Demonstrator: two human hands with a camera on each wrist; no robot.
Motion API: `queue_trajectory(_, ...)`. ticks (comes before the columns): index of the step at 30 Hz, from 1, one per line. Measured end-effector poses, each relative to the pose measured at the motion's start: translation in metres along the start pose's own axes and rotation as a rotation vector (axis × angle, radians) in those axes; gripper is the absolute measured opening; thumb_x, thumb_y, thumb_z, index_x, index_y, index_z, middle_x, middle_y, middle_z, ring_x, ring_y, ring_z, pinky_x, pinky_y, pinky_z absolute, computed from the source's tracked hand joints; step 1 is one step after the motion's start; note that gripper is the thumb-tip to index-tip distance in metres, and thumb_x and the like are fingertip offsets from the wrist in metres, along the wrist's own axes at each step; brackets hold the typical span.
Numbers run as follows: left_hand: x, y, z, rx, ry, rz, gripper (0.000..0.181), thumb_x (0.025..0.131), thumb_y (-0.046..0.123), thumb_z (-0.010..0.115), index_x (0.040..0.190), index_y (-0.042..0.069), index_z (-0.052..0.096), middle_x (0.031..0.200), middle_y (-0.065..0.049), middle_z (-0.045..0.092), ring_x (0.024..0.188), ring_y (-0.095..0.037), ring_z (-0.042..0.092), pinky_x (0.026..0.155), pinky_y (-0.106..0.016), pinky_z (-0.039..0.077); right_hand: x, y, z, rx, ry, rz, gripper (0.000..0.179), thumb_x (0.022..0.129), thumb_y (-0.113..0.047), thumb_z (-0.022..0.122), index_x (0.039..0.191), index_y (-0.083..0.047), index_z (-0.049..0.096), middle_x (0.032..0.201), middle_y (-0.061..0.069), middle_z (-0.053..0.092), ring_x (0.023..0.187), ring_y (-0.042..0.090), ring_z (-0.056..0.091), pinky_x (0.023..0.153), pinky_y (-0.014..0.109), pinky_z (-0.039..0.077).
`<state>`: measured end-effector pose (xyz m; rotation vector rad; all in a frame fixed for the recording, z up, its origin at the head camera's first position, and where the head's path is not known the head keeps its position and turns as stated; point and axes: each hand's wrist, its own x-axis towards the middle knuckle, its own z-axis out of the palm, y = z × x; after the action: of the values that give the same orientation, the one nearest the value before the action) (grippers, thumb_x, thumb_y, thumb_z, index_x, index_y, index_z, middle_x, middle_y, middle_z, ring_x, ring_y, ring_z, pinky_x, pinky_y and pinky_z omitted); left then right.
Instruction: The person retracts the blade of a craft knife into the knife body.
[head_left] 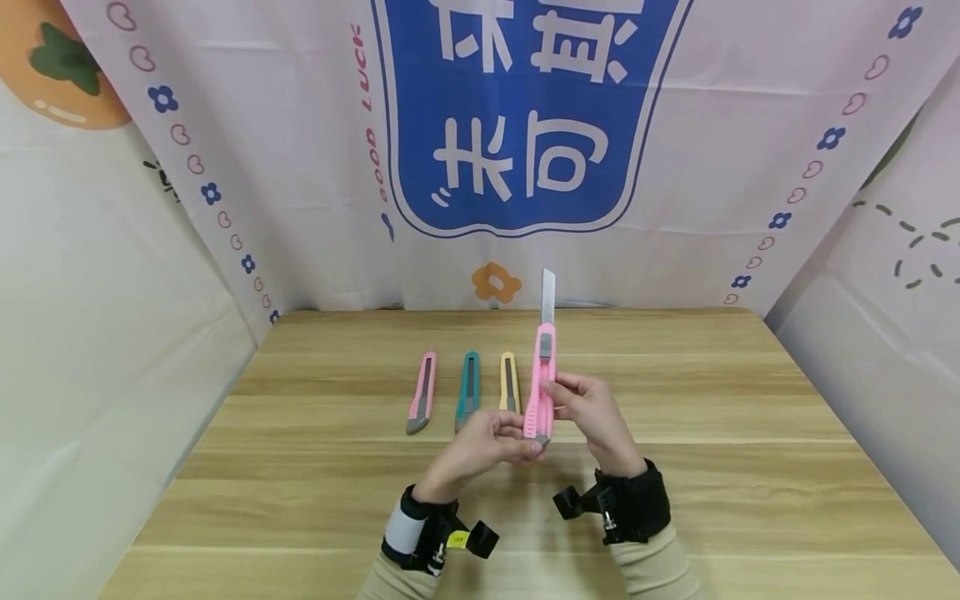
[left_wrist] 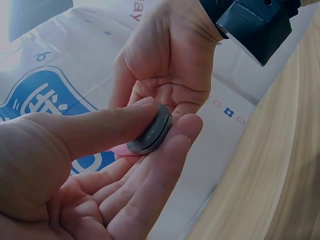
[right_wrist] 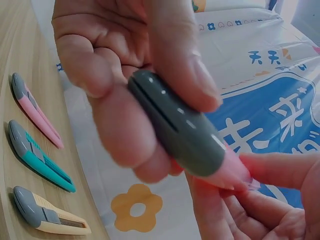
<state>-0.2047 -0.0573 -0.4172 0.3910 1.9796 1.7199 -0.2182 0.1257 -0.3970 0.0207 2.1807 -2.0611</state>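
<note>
A pink box cutter (head_left: 547,367) is held upright off the table, its blade (head_left: 548,298) extended well out of the top. Its grey end cap (left_wrist: 152,131) is pinched between the thumb and fingers of my left hand (head_left: 480,450). Higher on the body, my right hand (head_left: 598,417) pinches the pink handle from the right side. The grey slider (head_left: 546,346) sits near the blade end. In the right wrist view the cap (right_wrist: 175,122) is close to the camera, while the blade is hidden in both wrist views.
On the wooden table (head_left: 300,467), a second pink cutter (head_left: 423,390), a teal cutter (head_left: 469,383) and a yellow cutter (head_left: 509,382) lie in a row left of the held one. Behind the table hangs a printed cloth (head_left: 315,208).
</note>
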Motion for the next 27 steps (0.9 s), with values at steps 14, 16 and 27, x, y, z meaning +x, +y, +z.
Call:
queue_trajectory(14,0.008,-0.011,0.007,0.071,-0.114,-0.027,0.022,0.085,0.004,0.070,0.104,-0.005,0.063,0.097,-0.023,0.072,0.074,-0.006,0.067,0.075,-0.025,0.060,0.002,-0.004,-0.002,0.121,0.058,0.004,0.040,0.097,-0.024,0.058,0.122,0.008,0.060,0.081,-0.009,0.075,0.075,0.005,0.068,0.074,0.022,0.059)
queue_trajectory(16,0.009,-0.012,0.006,0.092,-0.127,-0.025,0.021,0.084,0.003,0.070,0.102,-0.005,0.063,0.094,-0.022,0.073,0.072,-0.004,0.065,0.072,-0.022,0.059,0.002,-0.004,-0.002,0.140,0.062,0.000,0.042,0.097,-0.025,0.058,0.121,0.009,0.060,0.081,-0.007,0.076,0.075,0.005,0.069,0.073,0.022,0.059)
queue_trajectory(27,0.007,-0.013,0.004,0.215,-0.179,-0.016,0.022,0.080,0.002,0.074,0.098,-0.006,0.064,0.091,-0.026,0.071,0.066,-0.002,0.060,0.065,-0.014,0.051,0.004,0.000,0.005,0.172,0.107,0.021,0.041,0.096,-0.033,0.058,0.108,0.006,0.066,0.081,0.003,0.077,0.072,0.011,0.073,0.068,0.027,0.062)
